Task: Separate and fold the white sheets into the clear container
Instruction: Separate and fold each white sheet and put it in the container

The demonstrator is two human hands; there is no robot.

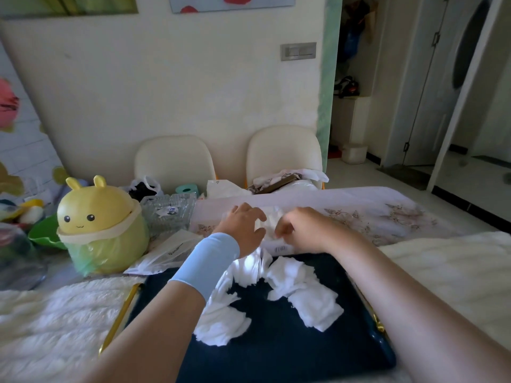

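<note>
White sheet (270,218) | left hand (243,225) grips | right hand (300,228) pinches, fingers curled

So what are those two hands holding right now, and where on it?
Both hold one crumpled white sheet: the left hand grips its left side, the right hand pinches its right edge.

A table under a fluffy white cover (55,313) carries a navy gold-rimmed tray (290,349) at 6 o'clock. A floral-printed pack (359,214) lies at 1 o'clock. A yellow bunny-shaped bin (102,230) sits at 9 o'clock, a cut-glass dish (168,214) at 11, and a printed plastic bag (166,252) between them.
</note>
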